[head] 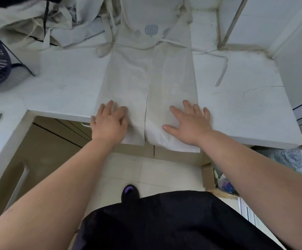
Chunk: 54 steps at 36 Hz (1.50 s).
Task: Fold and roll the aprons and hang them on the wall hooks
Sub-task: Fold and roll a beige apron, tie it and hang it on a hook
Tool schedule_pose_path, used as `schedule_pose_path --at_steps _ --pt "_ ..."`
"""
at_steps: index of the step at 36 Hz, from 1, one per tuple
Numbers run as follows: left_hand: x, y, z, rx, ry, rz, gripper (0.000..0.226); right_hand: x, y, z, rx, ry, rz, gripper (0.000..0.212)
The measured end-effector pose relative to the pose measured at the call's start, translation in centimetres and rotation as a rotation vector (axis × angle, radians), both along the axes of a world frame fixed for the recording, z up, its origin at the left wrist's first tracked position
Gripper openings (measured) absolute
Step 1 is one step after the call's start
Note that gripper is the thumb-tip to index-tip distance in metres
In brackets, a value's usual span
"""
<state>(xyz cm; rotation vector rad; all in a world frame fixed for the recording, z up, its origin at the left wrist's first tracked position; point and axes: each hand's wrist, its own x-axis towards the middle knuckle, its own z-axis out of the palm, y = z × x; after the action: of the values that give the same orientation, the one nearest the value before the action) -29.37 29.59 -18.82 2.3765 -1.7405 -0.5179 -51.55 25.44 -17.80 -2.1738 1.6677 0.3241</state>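
The apron [152,74] is laid folded on the counter [65,83], long axis running straight away from the counter's front edge. Its overhanging near end is pressed flat by the left hand [110,121] and the right hand [190,121], both open with fingers spread and equally near. Rolling is likely begun there.

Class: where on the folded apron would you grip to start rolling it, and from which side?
Probably the near hem of the apron, from the person's side: it overhangs the counter, leaving each folded flap's edge free to pinch.
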Motion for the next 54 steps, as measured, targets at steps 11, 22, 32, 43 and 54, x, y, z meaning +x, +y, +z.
schedule_pose_path --at_steps 11,22,32,43,54 --pt "2.4 -6.0 -1.1 0.309 -0.192 -0.242 0.066 2.4 -3.6 -1.5 0.081 0.051 0.014 0.075" --pt "3.1 -10.7 -1.6 -0.018 -0.146 -0.3 0.053 5.0 -7.3 -0.2 -0.173 0.02 0.081 0.048" --pt "4.4 -6.7 -0.1 0.062 0.247 -0.599 0.095 5.4 -4.7 1.0 0.118 -0.257 0.06 0.051" --pt "4.4 -5.2 -1.6 -0.137 0.437 -0.507 0.018 5.8 -3.3 0.7 0.052 -0.19 0.138 0.022" --pt "2.3 -6.0 -0.3 -0.039 0.397 -0.488 0.043 6.1 -3.0 0.5 0.042 -0.171 0.102 0.031"
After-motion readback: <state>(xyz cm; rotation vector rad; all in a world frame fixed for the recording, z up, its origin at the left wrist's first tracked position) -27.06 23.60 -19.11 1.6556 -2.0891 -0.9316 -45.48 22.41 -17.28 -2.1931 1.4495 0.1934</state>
